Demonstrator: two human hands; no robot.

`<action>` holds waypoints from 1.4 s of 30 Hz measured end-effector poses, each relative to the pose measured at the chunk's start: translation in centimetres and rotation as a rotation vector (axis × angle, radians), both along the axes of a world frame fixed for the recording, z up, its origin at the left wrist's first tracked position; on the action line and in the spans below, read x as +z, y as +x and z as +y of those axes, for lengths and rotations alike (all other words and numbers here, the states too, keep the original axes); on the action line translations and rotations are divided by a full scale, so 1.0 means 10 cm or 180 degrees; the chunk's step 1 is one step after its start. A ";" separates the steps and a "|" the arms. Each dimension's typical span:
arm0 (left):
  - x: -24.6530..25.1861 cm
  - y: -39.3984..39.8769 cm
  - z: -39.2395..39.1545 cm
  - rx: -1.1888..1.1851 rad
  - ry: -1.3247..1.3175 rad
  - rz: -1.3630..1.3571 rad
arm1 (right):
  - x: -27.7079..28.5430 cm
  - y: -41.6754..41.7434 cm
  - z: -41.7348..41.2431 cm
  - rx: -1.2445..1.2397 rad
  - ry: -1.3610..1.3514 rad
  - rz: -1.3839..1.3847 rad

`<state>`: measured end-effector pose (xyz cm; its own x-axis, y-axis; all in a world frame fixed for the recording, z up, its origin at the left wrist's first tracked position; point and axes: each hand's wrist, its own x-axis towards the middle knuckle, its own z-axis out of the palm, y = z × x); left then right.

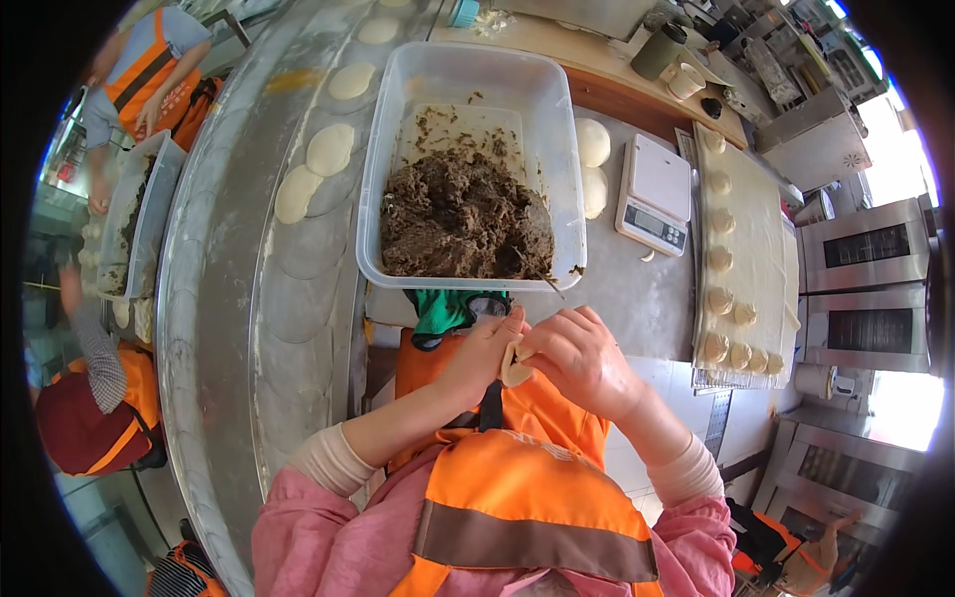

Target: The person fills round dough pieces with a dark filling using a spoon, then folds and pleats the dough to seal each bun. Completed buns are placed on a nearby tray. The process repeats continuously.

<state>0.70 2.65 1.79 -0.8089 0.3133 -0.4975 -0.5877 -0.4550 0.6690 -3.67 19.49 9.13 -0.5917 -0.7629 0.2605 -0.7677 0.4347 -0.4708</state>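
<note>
Close to my body, just past the near edge of a plastic tub [471, 282], my left hand [481, 354] holds a small dough wrapper [515, 367] with dark filling inside. The fingers of my right hand [578, 358] pinch the wrapper's edge from the other side. Dark brown filling [466, 224] fills the near part of the tub, and a thin metal tool [550, 282] leans over its near right corner. Flat dough rounds [330, 149] lie in a line left of the tub. Two round dough pieces [594, 142] touch its right side.
A digital kitchen scale [655, 194] stands right of the tub. Beyond it, a tray [753, 269] holds several pleated buns [721, 301]. Green and black gloves [448, 313] hang at the table edge. Co-workers [153, 74] are at the left, beside another tub [160, 186].
</note>
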 end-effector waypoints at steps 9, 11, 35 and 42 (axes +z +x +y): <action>-0.02 0.06 -0.03 -0.0316 -0.0133 0.0181 | -0.04 -0.02 0.01 0.0045 0.0081 0.0232; 0.06 0.06 -0.02 -0.0266 -0.0180 0.0288 | -0.06 -0.04 0.02 0.0039 -0.0013 0.0256; 0.06 0.20 -0.06 -0.0058 -0.0199 0.1411 | -0.12 -0.05 0.09 0.0104 -0.0381 -0.0004; -0.02 0.12 -0.12 -0.0261 0.0843 -0.0264 | -0.12 -0.02 0.06 0.0431 -0.0428 0.0009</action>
